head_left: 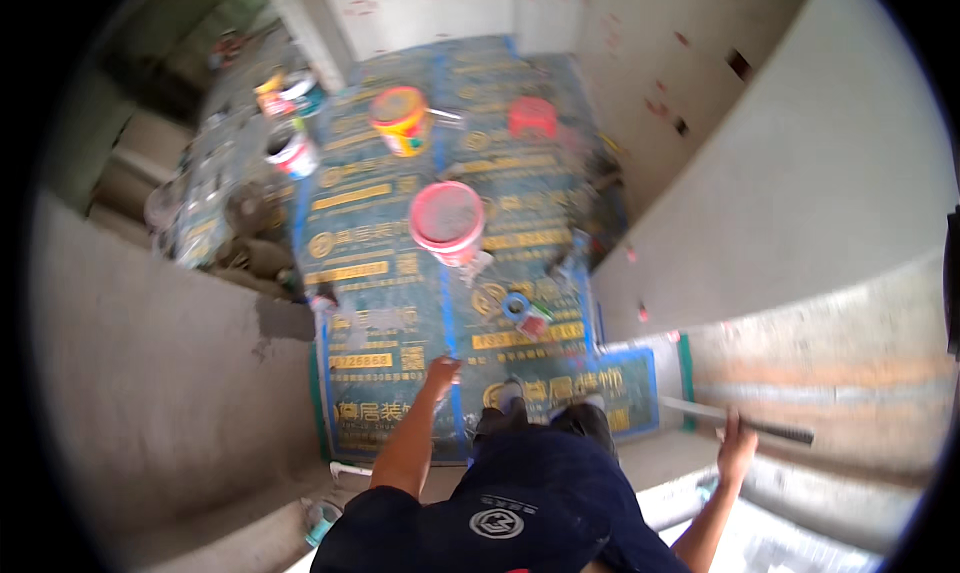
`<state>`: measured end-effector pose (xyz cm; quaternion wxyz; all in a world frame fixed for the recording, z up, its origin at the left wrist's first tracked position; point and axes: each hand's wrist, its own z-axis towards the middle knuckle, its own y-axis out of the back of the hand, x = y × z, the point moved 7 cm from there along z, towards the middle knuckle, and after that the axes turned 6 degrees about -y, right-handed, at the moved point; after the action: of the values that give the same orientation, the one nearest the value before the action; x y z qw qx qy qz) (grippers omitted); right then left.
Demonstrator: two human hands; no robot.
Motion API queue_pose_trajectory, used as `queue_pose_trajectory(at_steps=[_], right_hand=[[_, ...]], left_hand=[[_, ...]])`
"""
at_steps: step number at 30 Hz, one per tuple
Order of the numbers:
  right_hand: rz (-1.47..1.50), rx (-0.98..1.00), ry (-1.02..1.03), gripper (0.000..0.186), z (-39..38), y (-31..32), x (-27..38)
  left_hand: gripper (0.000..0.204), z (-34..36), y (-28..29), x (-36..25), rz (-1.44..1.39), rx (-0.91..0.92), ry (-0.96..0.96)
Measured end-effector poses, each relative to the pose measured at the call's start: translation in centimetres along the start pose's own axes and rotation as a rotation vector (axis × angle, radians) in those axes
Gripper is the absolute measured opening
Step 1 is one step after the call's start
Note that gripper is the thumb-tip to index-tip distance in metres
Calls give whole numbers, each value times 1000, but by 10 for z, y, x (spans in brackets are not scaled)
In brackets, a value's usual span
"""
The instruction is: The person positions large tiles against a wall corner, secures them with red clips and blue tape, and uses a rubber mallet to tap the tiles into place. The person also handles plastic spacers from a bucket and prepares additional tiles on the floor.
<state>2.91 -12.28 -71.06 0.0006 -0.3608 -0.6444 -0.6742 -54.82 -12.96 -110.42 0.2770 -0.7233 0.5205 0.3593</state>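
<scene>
My right hand (737, 445) is closed around a long, narrow tool (785, 433), out to the right beside the wall. One end of the tool is dark, the other is a thin pale strip; blur hides its exact kind. My left hand (442, 375) hangs low in front of me, over the printed floor covering (375, 388). Its fingers look curled, and anything inside them is too blurred to name. Ahead of it stands a pink bucket (446, 218) with grey material in it. A blue roll of tape (516, 306) lies on the floor, right of centre.
A yellow and red bucket (400, 123) and a small red tub (532, 119) stand farther off. A white bucket (291, 151) is at the left, near bags and clutter (255, 258). Plastered walls (170, 373) close in on both sides, with a curved pale wall (800, 193) at the right.
</scene>
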Motion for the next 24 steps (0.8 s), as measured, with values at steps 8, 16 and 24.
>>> queue_pose_trajectory(at_steps=[8,16,24], right_hand=[[267,16,239,20,20,-27,109],[254,81,282,34,69,-69,186],[277,46,338,41,193,-126,267]], left_hand=[[22,-68,118,99,-19,-171,448],[23,-139,95,125,-111,-178,538],[19,-129,86,83,-124,-408,517]])
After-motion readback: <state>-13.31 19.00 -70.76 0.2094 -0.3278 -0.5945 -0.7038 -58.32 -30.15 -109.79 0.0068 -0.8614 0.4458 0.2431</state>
